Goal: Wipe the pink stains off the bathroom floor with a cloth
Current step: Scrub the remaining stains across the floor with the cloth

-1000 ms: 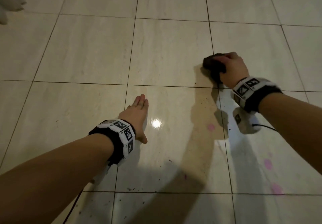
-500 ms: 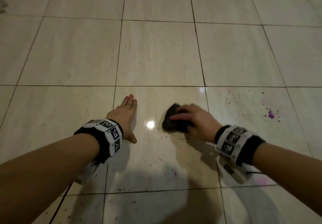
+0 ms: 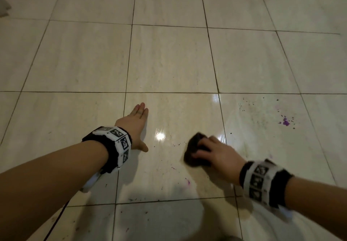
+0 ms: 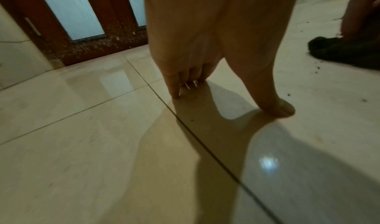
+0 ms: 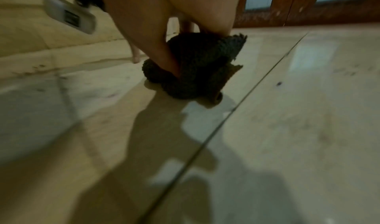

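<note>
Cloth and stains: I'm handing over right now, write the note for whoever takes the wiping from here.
Left hand: flat on the floor, fingers straight, bracing.
Right hand: grip on the dark cloth, pressed to the tile.
Done: nothing certain; faint smears and dark specks around the cloth.
Left: purple-pink splatter on the tile to the right, small pink mark just nearer than the cloth.

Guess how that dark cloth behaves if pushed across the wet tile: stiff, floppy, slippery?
Likely floppy: the cloth is bunched into loose folds under the right hand. Its nubby pile probably grips somewhat, yet the glossy floor looks wet, so it should glide under pressure. Probably light, and it would sag if lifted.
</note>
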Available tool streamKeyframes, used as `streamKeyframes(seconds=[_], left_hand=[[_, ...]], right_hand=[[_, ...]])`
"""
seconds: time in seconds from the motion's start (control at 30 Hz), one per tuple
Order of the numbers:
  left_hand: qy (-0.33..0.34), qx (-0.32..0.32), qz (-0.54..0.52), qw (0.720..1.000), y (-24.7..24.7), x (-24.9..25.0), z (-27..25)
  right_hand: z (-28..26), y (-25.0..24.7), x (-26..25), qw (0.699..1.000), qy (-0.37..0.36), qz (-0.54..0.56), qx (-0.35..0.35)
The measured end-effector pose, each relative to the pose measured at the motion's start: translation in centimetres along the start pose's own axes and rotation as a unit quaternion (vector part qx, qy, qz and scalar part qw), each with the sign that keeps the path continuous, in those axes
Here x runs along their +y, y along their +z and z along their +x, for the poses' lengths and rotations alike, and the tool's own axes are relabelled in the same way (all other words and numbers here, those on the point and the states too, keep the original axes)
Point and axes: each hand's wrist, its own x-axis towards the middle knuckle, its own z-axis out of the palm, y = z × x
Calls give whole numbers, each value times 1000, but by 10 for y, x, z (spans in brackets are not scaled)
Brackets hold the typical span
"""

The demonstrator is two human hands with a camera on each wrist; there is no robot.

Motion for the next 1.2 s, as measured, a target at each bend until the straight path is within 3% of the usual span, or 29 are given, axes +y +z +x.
streamKeyframes(seconds=[0.1, 0.23, 0.3, 0.37, 0.43, 0.53, 0.67, 0.73, 0.83, 0.9, 0.97, 1.03, 1.2], left_hand=[[35, -12, 24, 999, 11, -8, -10], [77, -46, 26, 996, 26, -27, -27], [90, -49, 13, 995, 33, -35, -36], [94, -40, 8, 995, 40, -41, -45], [90, -27, 18, 995, 47, -44, -52], [71, -15, 19, 997, 53, -48, -53], [41, -21, 13, 999, 53, -48, -56], [39, -20, 18, 999, 54, -48, -57], [36, -21, 15, 999, 54, -49, -57], [35, -20, 13, 999, 54, -49, -55], [34, -22, 15, 999, 54, -49, -55], [33, -25, 15, 999, 55, -49, -56], [35, -21, 16, 999, 53, -50, -55]], right_hand=[[-11, 9, -2, 999, 9, 52, 3], [4, -18, 38, 969, 194, 23, 151], [9, -26, 48, 949, 294, -7, 116], [7, -21, 38, 941, 332, -29, 59], [-1, -6, 10, 954, 298, -34, 14], [-22, 20, -45, 982, 185, -27, -27], [-43, 46, -79, 992, 115, 19, -39], [-38, 38, -66, 986, 140, 88, 10], [-30, 14, -25, 951, 279, 85, 104], [-35, 7, -8, 924, 370, 48, 87], [-42, 12, -12, 915, 400, 38, 45], [-42, 21, -33, 925, 375, 50, 8], [-8, 41, -97, 969, 228, 89, -27]])
